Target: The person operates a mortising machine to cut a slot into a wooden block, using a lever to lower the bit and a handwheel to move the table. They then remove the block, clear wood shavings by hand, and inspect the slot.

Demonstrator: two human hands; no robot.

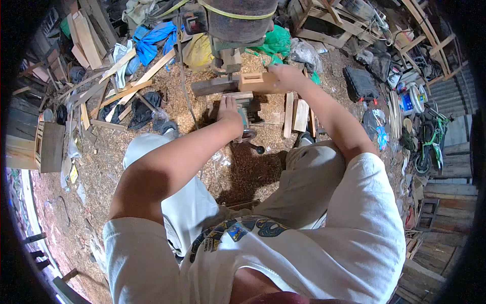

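Observation:
My right hand (287, 77) grips the right end of a light wooden block (257, 79) that has a rectangular recess in its face. The block is beside a drill-like bit (230, 76) under the machine's dark motor housing (238, 23). A darker wooden board (212, 86) extends to the left behind the bit. My left hand (230, 116) lies with fingers stretched forward at the near edge of a small wooden piece (238, 95) on the machine's support. Below it is a handwheel (248, 135) with a black-knobbed crank (259, 150).
Wood shavings (187, 109) cover the ground. Loose planks (129, 93) and a blue bag (152, 40) lie on the left. Wood strips (298, 116) stand right of the machine. Farther right are a black case (360, 83) and a small green bicycle (430, 142).

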